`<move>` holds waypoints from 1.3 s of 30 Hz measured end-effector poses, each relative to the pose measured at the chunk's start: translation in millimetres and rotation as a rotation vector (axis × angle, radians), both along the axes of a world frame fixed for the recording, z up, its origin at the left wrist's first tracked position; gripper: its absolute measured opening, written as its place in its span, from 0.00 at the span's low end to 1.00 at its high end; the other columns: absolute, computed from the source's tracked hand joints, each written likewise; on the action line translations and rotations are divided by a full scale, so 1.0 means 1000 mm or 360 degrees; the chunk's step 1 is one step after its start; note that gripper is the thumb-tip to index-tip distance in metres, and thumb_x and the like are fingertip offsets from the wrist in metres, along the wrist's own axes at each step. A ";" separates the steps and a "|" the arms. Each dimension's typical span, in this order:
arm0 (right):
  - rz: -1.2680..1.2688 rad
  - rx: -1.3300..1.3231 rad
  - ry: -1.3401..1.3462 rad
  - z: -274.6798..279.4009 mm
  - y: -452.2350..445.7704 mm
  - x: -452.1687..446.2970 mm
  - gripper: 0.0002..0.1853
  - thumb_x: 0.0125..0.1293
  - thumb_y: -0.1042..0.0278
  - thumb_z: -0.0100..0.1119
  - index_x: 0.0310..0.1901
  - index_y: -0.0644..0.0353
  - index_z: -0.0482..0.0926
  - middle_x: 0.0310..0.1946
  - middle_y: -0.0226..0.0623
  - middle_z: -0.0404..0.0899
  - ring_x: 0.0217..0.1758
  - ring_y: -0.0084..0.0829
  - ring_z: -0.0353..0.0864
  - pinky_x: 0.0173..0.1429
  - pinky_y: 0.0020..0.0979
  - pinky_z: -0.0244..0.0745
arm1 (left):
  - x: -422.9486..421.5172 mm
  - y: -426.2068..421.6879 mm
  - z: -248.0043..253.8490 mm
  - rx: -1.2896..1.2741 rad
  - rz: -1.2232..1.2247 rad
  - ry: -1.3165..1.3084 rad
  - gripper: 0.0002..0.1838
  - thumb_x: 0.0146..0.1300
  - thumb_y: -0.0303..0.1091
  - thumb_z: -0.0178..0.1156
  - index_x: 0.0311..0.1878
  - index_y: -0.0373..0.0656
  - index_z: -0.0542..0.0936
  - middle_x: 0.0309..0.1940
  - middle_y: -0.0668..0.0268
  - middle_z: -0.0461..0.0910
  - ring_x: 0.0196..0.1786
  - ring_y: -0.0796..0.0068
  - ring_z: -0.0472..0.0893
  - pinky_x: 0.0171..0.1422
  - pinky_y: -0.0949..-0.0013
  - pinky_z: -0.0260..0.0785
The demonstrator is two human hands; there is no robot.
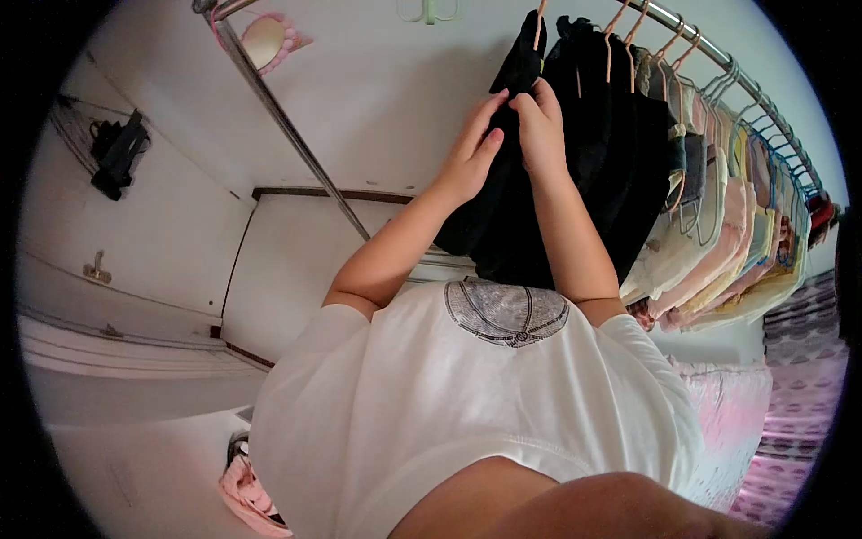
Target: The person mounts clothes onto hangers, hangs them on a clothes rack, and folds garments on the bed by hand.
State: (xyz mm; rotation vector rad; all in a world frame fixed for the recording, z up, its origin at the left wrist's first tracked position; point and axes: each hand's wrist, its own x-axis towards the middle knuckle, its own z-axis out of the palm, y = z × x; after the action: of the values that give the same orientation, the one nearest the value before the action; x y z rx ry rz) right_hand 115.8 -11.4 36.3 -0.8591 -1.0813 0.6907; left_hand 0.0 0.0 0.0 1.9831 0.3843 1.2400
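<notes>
A black garment [500,202] hangs from a pink hanger [540,25] at the front end of the rail. My right hand [542,130] is closed on its upper part, thumb and fingers pinching the dark cloth near the hanger. Just to the left, my left hand [471,151] rests against the same garment, its thumb held apart from the fingers; part of the fingers is hidden. More black clothes [611,135] hang right beside it.
A curved metal rail [709,45] carries several light-coloured clothes [700,260] at the right. A metal pole [285,121] slants down at the left. A pink-framed mirror [265,43], a black bag [118,157] and purple curtains [804,386] are also in view.
</notes>
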 end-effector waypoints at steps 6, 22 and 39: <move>0.0021 -0.0106 0.0027 0.002 -0.009 0.009 0.11 0.54 0.70 0.49 0.38 0.65 0.68 0.30 0.32 0.68 0.32 0.22 0.66 0.38 0.25 0.64 | 0.011 -0.005 -0.010 0.0045 -0.0061 -0.0045 0.28 0.65 0.38 0.43 0.65 0.38 0.51 0.66 0.56 0.49 0.69 0.62 0.48 0.70 0.65 0.38; -0.0182 0.0327 -0.0710 -0.072 -0.085 -0.025 0.36 0.62 0.60 0.44 0.65 0.67 0.41 0.68 0.49 0.37 0.71 0.42 0.37 0.70 0.37 0.34 | 0.023 -0.019 -0.097 0.0637 -0.0366 -0.0229 0.32 0.66 0.47 0.34 0.68 0.46 0.39 0.68 0.49 0.35 0.70 0.46 0.37 0.68 0.50 0.33; -0.0567 -0.0378 -0.0595 -0.191 -0.211 -0.004 0.34 0.59 0.60 0.51 0.64 0.61 0.50 0.67 0.49 0.44 0.69 0.44 0.44 0.68 0.37 0.43 | 0.046 -0.126 -0.230 0.0186 -0.0532 0.0409 0.32 0.64 0.39 0.44 0.67 0.39 0.46 0.67 0.52 0.43 0.68 0.51 0.46 0.68 0.56 0.43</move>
State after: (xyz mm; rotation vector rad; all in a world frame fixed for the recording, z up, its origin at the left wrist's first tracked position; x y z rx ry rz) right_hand 111.6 -222.9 -154.5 -1.3865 -1.1470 0.3684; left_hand 45.6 -125.7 -229.5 2.2059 0.0971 0.8173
